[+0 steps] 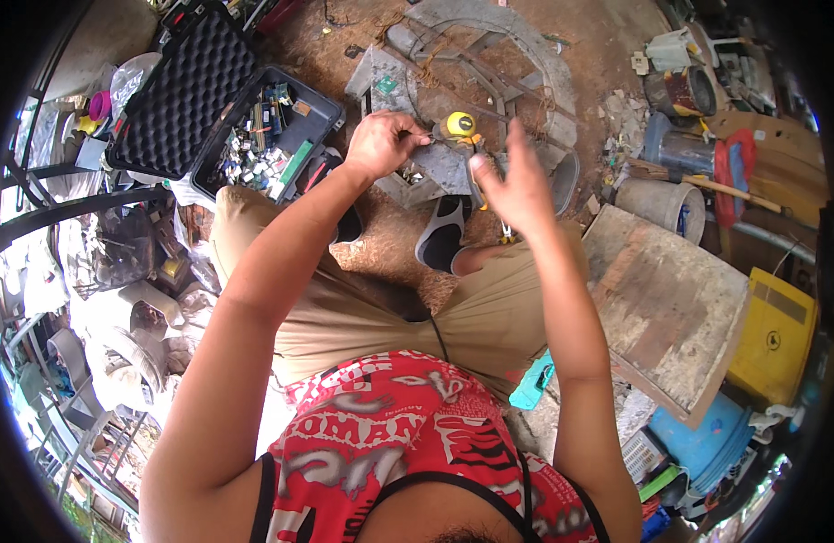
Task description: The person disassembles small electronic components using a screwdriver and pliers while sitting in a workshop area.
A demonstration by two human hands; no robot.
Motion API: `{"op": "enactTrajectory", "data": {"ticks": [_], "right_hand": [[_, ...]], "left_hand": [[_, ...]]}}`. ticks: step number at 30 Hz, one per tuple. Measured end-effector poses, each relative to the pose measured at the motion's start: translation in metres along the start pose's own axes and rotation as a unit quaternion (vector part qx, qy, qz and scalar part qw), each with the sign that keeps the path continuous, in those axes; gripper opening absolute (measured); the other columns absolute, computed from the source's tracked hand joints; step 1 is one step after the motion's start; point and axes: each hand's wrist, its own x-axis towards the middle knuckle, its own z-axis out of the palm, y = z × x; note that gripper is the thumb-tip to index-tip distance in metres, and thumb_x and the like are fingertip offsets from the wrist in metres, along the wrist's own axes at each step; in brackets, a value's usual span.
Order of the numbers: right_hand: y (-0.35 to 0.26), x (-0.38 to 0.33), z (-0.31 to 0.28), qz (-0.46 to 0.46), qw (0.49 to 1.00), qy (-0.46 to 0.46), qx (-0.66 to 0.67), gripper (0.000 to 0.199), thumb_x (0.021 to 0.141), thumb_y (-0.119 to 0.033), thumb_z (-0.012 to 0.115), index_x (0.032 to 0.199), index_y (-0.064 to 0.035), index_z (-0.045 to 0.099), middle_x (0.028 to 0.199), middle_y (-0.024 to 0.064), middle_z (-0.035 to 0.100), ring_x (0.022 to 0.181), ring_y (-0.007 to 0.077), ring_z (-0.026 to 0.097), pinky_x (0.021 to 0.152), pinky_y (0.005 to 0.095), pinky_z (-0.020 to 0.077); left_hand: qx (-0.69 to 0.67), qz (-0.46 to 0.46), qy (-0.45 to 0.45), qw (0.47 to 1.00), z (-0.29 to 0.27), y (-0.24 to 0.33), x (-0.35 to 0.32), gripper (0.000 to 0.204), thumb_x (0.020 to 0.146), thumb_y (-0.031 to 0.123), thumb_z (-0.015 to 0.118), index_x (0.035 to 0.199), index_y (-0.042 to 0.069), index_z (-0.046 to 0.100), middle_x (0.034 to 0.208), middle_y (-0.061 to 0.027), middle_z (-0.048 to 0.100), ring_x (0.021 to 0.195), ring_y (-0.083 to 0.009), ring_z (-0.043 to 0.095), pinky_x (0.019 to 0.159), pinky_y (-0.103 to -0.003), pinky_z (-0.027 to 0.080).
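My left hand (pixel 385 145) is closed in a pinch at the near side of a grey metal frame, its fingertips on something too small to make out. Just right of those fingertips is a round yellow-and-black object (pixel 460 124), standing over a flat grey slab (pixel 442 168). Across from it, my right hand (pixel 518 188) is raised with thumb and fingers apart and nothing seen in it; its fingers are slightly blurred. Below the right hand lies a yellow-handled tool (pixel 507 233), partly hidden by my leg. A small green circuit board piece (pixel 386 85) rests on the frame.
At the left stands an open black case (pixel 325 107) with a foam-lined lid (pixel 186 90), holding small electronic parts. A worn wooden board (pixel 666 303), a yellow case (pixel 774 335) and a white bucket (pixel 659 206) are on the right. My feet flank the slab's near side.
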Motion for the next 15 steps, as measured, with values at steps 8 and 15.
{"op": "enactTrajectory", "data": {"ticks": [8, 15], "right_hand": [[-0.008, -0.001, 0.01, 0.132, 0.985, -0.107, -0.032, 0.067, 0.082, -0.037, 0.069, 0.129, 0.004, 0.043, 0.134, 0.0319, 0.045, 0.116, 0.0414, 0.055, 0.099, 0.0462, 0.0449], [-0.079, -0.02, -0.127, -0.248, 0.901, 0.269, 0.231, 0.049, 0.087, -0.024, 0.066, 0.123, 0.003, 0.047, 0.092, 0.0044, 0.052, 0.081, 0.0146, 0.052, 0.074, 0.0273, 0.0431]], "left_hand": [[-0.006, -0.03, 0.003, 1.0, -0.006, 0.006, -0.002, 0.012, 0.077, 0.022, 0.077, 0.08, 0.011, 0.073, 0.082, -0.0078, 0.07, 0.084, -0.0286, 0.065, 0.077, -0.038, 0.051], [-0.008, -0.05, -0.01, 0.999, -0.006, 0.004, -0.002, 0.014, 0.076, 0.022, 0.078, 0.081, 0.011, 0.073, 0.082, -0.0084, 0.07, 0.084, -0.0283, 0.065, 0.077, -0.038, 0.052]]}}
